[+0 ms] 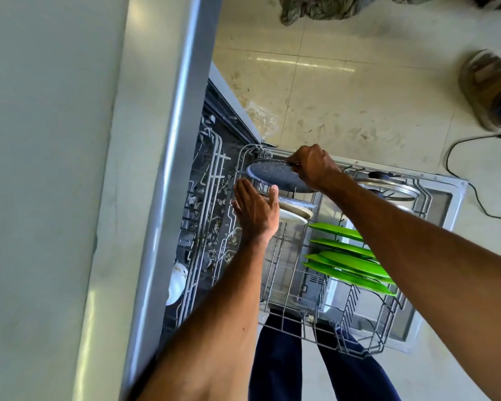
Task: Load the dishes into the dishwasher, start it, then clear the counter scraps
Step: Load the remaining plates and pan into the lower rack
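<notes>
The dishwasher's lower rack (275, 264) is pulled out over the open door (446, 198). My right hand (313, 166) grips the rim of a dark speckled plate (275, 176) at the rack's far end, holding it on edge. Just below it, my left hand (256, 209) is spread with straight fingers beside the plate, holding nothing. Behind that hand stand a grey-rimmed plate and a cream plate (294, 214). Several green plates (347, 264) stand in the middle of the rack. A glass lid (388, 188) lies at the far right end.
The pale counter (55, 169) with its metal edge runs down the left. Inside the machine a white bowl (177, 282) sits among scraps. On the tiled floor lie a shoe (488, 88), a black cable (457, 157) and a crumpled cloth (324, 7).
</notes>
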